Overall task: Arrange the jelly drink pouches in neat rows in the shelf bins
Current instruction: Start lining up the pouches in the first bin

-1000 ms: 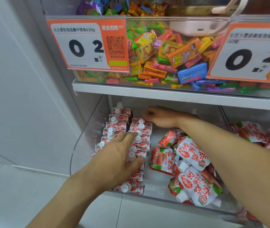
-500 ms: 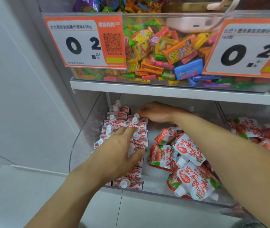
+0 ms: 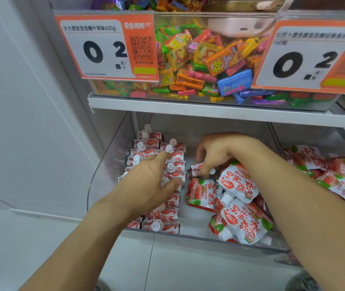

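1. At the far left of the frame I see a white wall (image 3: 26, 101), with pale floor (image 3: 20, 244) below it.
2. Left of centre, my left hand (image 3: 146, 185) lies flat with straight fingers on the rows (image 3: 159, 181) of upright pouches filling the left part of the clear bin (image 3: 96, 185); nothing is gripped.
3. Upper left, a price tag (image 3: 104, 47) reads 0.2.
4. Centre, my right hand (image 3: 215, 152) curls down and pinches a small pouch (image 3: 196, 170) at the back of the bin, just right of the rows.
5. Right of centre, a loose pile (image 3: 238, 206) of pouches lies flat in the same bin.
6. Top centre, a candy bin (image 3: 205, 66) sits on the shelf (image 3: 209, 112).
7. Upper right, a second tag (image 3: 306, 61); lower right, more pouches (image 3: 335, 177) in the next bin.
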Available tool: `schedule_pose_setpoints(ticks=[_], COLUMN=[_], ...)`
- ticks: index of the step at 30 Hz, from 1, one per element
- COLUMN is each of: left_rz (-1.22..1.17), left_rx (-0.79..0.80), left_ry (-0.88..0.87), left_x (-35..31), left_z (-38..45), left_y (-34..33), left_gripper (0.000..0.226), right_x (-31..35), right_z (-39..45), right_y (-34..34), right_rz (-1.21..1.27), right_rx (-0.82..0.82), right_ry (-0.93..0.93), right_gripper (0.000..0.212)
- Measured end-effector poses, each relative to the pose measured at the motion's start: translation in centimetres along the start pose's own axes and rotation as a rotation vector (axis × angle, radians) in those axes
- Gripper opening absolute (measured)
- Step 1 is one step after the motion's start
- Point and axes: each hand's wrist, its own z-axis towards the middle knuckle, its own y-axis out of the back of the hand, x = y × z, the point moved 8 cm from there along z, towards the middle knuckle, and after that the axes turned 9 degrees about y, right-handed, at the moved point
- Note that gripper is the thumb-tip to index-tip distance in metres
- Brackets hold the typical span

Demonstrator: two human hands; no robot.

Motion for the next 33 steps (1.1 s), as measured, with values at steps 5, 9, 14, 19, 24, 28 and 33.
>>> schedule_pose_setpoints(ticks=[5, 9, 14, 19, 24, 28, 33], left_rz=[0.000, 0.001, 0.004, 0.002, 0.001, 0.013, 0.021], left_rx=[0.000, -0.009, -0.014, 0.003, -0.009, -0.006, 0.027], left_ry=[-0.001, -0.011, -0.014, -0.027, -0.028, -0.034, -0.017], left_x=[0.1, 0.1, 0.2, 0.4, 0.9, 0.7, 0.7], left_z=[0.2, 0.3, 0.2, -0.2, -0.5, -0.7, -0.9], left_y=[0.1, 0.1, 0.0, -0.1, 0.4, 0.3, 0.2], left_gripper=[0.062, 0.061, 0.061, 0.063, 0.062, 0.056, 0.059], right_x=[-1.8, -2.6, 0.2, 0.1, 0.3, 1.1, 0.8], right_z=[-0.1, -1.7, 2.1, 4.3, 4.0, 4.1, 2.9], right_y=[1.7, 5.4, 4.8, 3.7, 4.8, 4.4, 3.0], right_rz=[0.127, 0.247, 0.081, 0.105, 0.102, 0.125, 0.282], right_rx=[-0.175, -0.695, -0.664, -0.619, -0.667, -0.624, -0.407], right_ry=[-0.051, -0.033, 0.125, 0.174, 0.196, 0.258, 0.263], right_gripper=[0.028, 0.032, 0.030, 0.015, 0.024, 0.021, 0.031])
